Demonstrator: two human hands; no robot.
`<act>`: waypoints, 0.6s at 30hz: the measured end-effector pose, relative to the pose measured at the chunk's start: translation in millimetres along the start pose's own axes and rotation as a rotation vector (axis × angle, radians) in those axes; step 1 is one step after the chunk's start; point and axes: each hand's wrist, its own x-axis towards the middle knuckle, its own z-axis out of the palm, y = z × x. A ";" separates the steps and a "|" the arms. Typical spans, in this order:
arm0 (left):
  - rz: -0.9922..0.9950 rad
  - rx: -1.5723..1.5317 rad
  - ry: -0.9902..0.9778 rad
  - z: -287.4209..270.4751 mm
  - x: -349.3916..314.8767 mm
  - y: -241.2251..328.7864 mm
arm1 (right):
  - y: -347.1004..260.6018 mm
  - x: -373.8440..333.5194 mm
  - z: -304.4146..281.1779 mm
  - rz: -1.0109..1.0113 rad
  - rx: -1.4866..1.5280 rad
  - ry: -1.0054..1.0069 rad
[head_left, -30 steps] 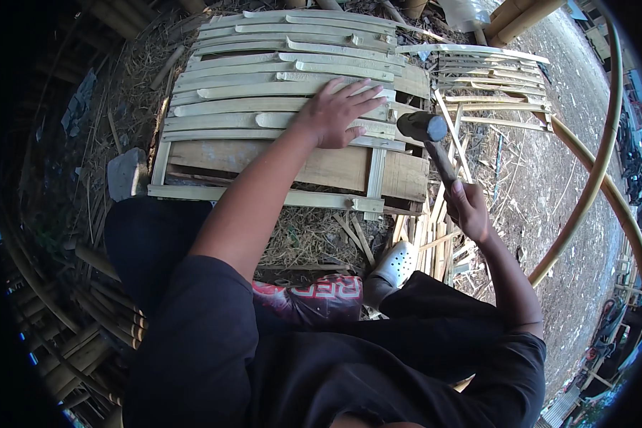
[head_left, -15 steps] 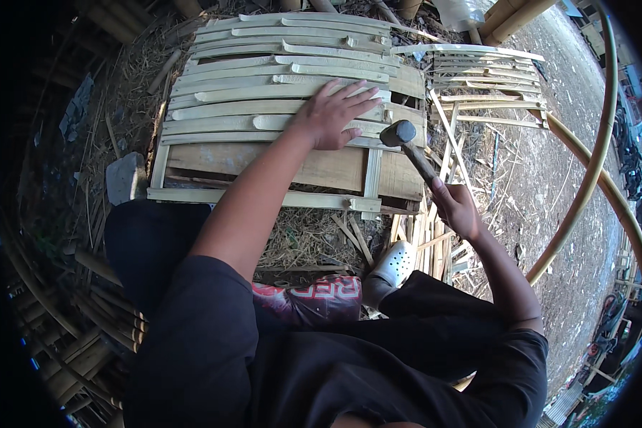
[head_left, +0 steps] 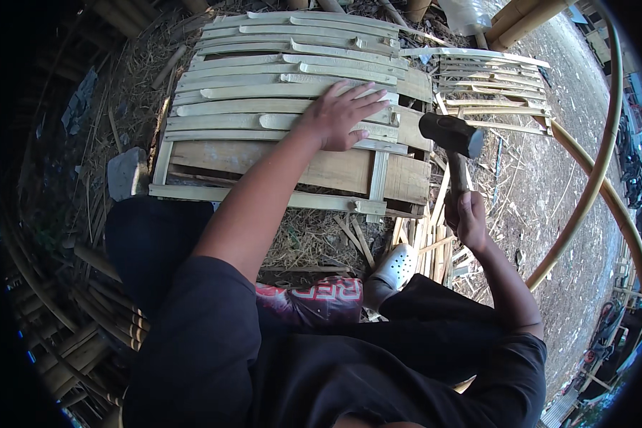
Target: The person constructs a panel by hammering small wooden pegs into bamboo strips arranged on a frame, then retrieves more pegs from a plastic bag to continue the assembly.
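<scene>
Five fingers of the left hand (head_left: 337,120), spread apart and flat, press on a pale slatted panel (head_left: 242,106), so the panel's right under them. Its slats run long-ways left to right, mostly stretching out left of those fingers, with the right ends poking out just past the tips. Left hand's clearly the nearer one, since it's touching.

Right hand (head_left: 469,216) sits off to the right and closer to the body, fingers clamped around the handle of a hammer (head_left: 451,135). Its handle points away from the body and the head lies crosswise, right of the left fingertips, by the panel's right end. Looks lifted to me, but can't tell how high.

Further out: plank (head_left: 321,166) body-side of the left fingers, smaller slatted frame (head_left: 492,110) beyond the hammer, stone block (head_left: 127,175) far left, white clog (head_left: 394,265) bodyward of both hands.
</scene>
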 end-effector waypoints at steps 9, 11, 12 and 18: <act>0.013 -0.014 0.000 -1.0 0.1 1.1 | 1.2 2.1 -0.9 0.206 -0.293 0.081; 0.019 -0.013 0.014 -2.0 2.4 -2.6 | -7.1 8.6 -2.7 0.252 -0.331 0.060; 0.025 -0.016 0.013 -0.6 1.9 -1.2 | -8.4 10.4 -0.8 0.269 -0.346 0.055; 0.005 -0.017 -0.019 -1.0 3.5 2.8 | -1.6 11.7 4.0 0.280 -0.508 0.044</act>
